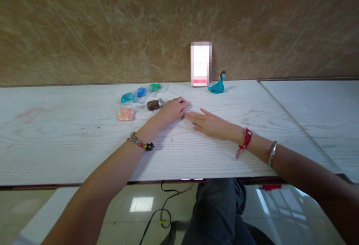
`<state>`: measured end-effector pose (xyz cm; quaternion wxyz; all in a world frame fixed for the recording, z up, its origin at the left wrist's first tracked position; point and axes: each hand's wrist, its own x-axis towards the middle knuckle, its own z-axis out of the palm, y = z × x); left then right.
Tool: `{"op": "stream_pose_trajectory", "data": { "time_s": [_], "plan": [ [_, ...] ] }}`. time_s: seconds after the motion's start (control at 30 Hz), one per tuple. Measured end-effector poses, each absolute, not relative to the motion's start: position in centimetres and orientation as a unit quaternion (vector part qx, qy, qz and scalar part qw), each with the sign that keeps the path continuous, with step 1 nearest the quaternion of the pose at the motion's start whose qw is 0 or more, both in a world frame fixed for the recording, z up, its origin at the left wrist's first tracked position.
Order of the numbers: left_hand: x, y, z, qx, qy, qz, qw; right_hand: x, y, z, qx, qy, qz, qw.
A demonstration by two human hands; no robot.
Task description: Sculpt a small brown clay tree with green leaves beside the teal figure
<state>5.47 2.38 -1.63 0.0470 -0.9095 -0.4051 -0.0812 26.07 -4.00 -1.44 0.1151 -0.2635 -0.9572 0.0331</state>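
My left hand [174,110] rests on the white table with its fingers bent together; whatever they may hold is hidden. Fingers stretched out, my right hand [211,124] lies low over the tabletop, its fingertips close to the left hand's. A small dark spot shows under the right fingers, too little to name. Just left of my left hand is a clear bag of brown clay [153,105]. Beyond it lie bags of pink clay [126,114], teal clay [127,97], blue clay [141,92] and green clay [155,87].
A phone with a lit, blurred screen [201,65] leans against the brown marbled wall [126,24]. Right of it stands a small figurine in a teal dress [217,86]. A seam crosses the white table [84,155] at right. Black cables [165,209] lie on the floor below.
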Motion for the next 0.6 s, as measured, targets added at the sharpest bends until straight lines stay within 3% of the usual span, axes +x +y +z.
{"op": "stream_pose_trajectory", "data": {
  "time_s": [0.23, 0.6],
  "plan": [
    [5.4, 2.5, -1.6, -0.91, -0.402, -0.084, 0.058, 25.5, -4.2, -1.4, -0.167, -0.978, 0.063, 0.106],
    [4.9, 2.9, -1.9, -0.915, -0.391, -0.092, 0.047, 26.2, -2.4, -0.9, -0.335, -0.903, 0.13, 0.235]
  ]
}}
